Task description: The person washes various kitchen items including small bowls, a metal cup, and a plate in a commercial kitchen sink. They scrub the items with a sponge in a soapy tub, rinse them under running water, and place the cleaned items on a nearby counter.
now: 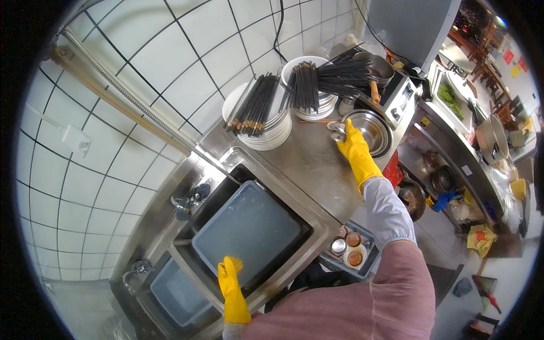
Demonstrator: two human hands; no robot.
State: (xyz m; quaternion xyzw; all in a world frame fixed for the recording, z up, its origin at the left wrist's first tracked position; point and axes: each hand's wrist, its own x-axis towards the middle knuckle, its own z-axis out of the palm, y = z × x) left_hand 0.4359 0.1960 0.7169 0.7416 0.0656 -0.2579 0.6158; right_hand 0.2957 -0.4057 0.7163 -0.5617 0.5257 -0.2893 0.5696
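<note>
Both hands wear yellow rubber gloves. My right hand [352,146] reaches over the steel counter [312,157] to the left rim of some nested stainless steel bowls [373,134], its fingers at spoon-like metal pieces [337,131]; its exact grip is hidden. Near the bottom, my left hand [230,276] is over the near edge of a grey plastic tub [250,229] in the sink, fingers bent; whether it holds anything cannot be told. Black chopsticks [253,106] lie across a stack of white plates [265,138]. More chopsticks [305,87] rest on a second stack of white dishes [314,111].
A second grey tub [180,291] sits in the lower-left basin, near a faucet [142,267]. A wooden-handled pot [376,70] stands beyond the bowls on a cooker. Below the counter's right edge, a grey bin [363,272] holds several round containers. A metal hose [148,112] runs along the tiled wall.
</note>
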